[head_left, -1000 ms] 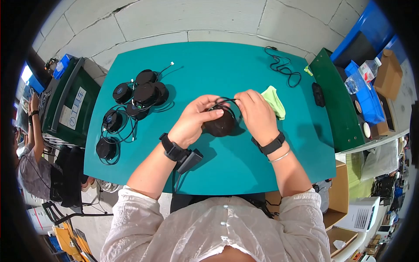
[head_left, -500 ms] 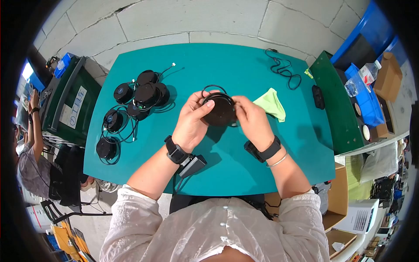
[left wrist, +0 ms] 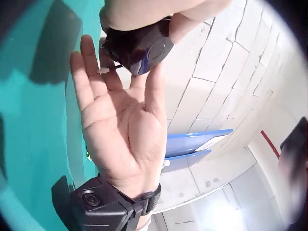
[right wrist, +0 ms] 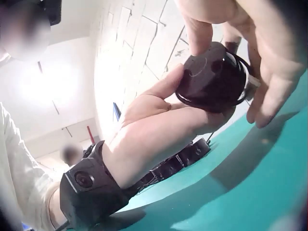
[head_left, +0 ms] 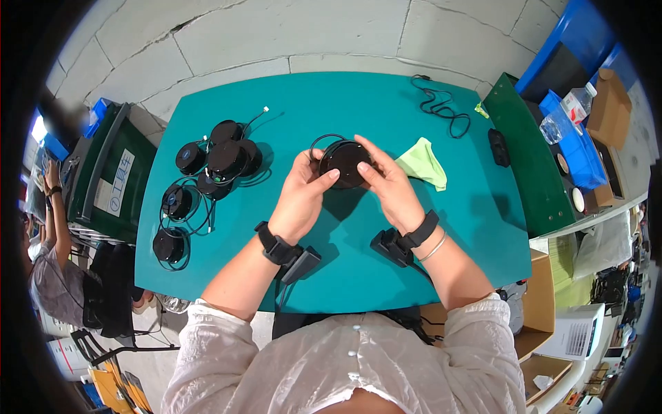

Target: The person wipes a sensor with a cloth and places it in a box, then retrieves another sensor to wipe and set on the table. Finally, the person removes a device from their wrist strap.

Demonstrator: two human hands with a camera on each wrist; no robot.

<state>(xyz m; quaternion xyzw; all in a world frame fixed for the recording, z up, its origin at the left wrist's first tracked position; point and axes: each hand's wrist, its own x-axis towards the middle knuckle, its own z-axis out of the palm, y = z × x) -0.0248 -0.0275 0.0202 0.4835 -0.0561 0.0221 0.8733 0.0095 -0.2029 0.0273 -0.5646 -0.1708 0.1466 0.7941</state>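
Observation:
Over the middle of the table, both hands hold a round black puck-shaped device [head_left: 348, 174] with its flat face toward me. My left hand [head_left: 298, 200] grips its left edge, thumb on the face. On the opposite edge, my right hand [head_left: 396, 194] pinches it between thumb and fingers. The right wrist view shows black cable wound round the side of the device [right wrist: 209, 82]. Part of the cable [head_left: 318, 141] loops out near the left fingers. A small white connector [left wrist: 103, 70] sticks out beside the right fingers in the left wrist view.
Several similar black round devices [head_left: 227, 159] with cables lie in a group on the left of the green table [head_left: 331, 269]. A light green cloth [head_left: 424, 164] rests right of my hands. Behind it are a black cable [head_left: 441, 107] and a small black object [head_left: 498, 148].
The right hand has left the cable end and come round to the device's right edge. The device has been lifted and turned face toward me, its cable now close round it.

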